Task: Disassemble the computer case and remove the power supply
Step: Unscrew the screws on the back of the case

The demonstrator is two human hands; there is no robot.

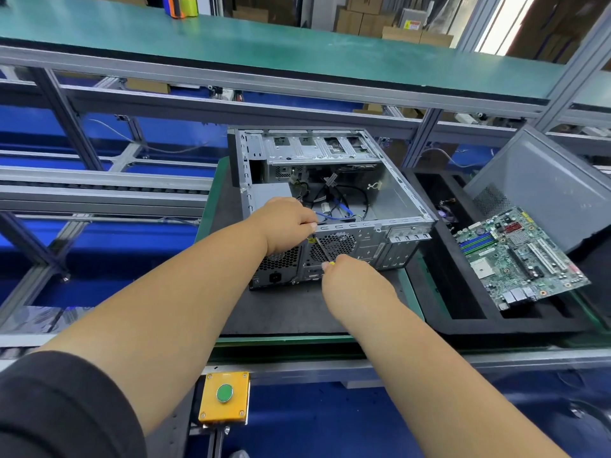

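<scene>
Nearest the camera, a yellow button box (224, 398) with a green button sits on the bench edge, below two outstretched bare forearms. Beyond it, the open computer case (390, 193) lies on its side on a dark mat (281, 312), rear panel toward the person. Inside its near left corner sits the power supply (269, 195), directly under the left hand (287, 226), whose curled fingers pinch the shaft of a screwdriver (322, 249) at the rear panel's top edge. Just below, the right hand (350, 276) grips the screwdriver's handle in front of the fan grille. A motherboard (519, 256) rests in a black tray (463, 322) to the right.
</scene>
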